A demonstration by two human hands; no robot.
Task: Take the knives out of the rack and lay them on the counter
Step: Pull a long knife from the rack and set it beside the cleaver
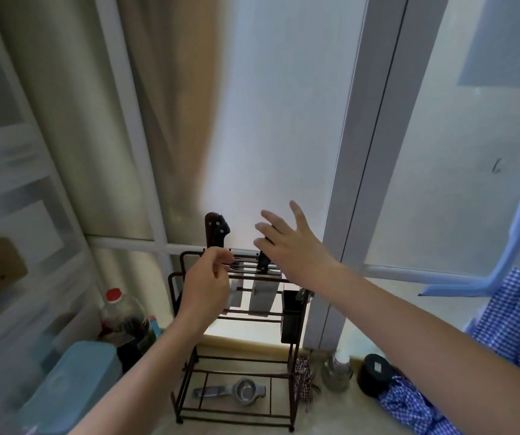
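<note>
Both hands are raised at the top of the dark wire rack (239,340) in the lower middle of the frame. The left hand (206,288) is loosely curled with nothing in it, fingertips at the slotted top bars, just below the dark riveted handle of the left knife (216,230) that stands upright above the rack. The right hand (287,243) is spread open and empty, its fingers in front of the black handle of the second knife (263,262), whose wide blade hangs between the bars beneath; whether the fingers touch that handle I cannot tell. Neither knife is out, so the task looks barely begun. The risks, as I judge them: pulling a blade at an angle could catch it on the bars and tip the light rack, and a hand closing low, near the bars, could meet the edge. The pale counter (330,416) lies below, with a metal strainer (236,391) on the rack's bottom shelf.
</note>
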